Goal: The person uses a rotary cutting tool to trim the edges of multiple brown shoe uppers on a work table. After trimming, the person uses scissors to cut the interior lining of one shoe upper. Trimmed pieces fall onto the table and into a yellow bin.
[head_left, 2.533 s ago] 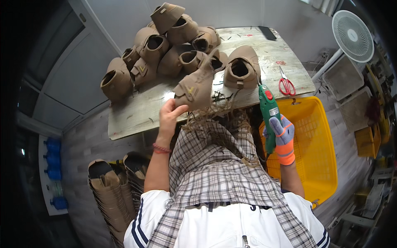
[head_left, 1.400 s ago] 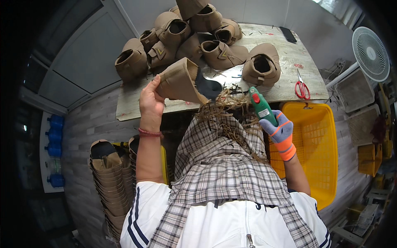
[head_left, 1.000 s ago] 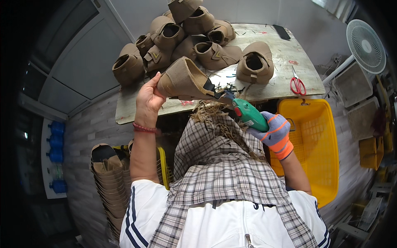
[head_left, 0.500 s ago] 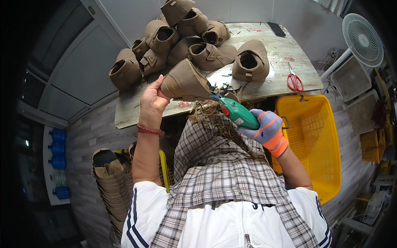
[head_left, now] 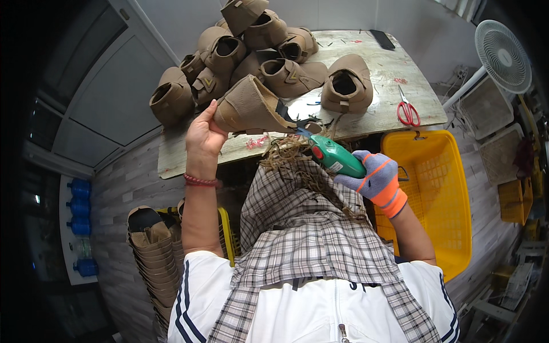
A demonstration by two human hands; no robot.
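Observation:
Above the table's near edge, my bare left hand [head_left: 204,134] grips a brown shoe upper [head_left: 247,110] by its left end, thumb raised. A dark strip shows at the upper's right edge. My right hand [head_left: 377,178], in a grey and orange glove, is wrapped round the handle of green electric scissors [head_left: 338,158] with a red button. Their narrow tip points left, right beside the upper's lower right corner; whether it touches is hard to make out. Brown trimmings [head_left: 286,153] lie heaped below, on the checked apron [head_left: 297,228].
Several finished-looking brown uppers [head_left: 223,54] are piled on the worn table [head_left: 394,71]. Red-handled scissors [head_left: 408,113] and a phone [head_left: 382,40] lie there too. A yellow basket [head_left: 457,200] stands at right, a fan [head_left: 503,57] behind it. Stacked uppers [head_left: 154,257] stand at lower left.
My left hand and the upper have shifted slightly left and tilted. My right hand with the electric scissors has moved a little right, and the gap between the hands has widened.

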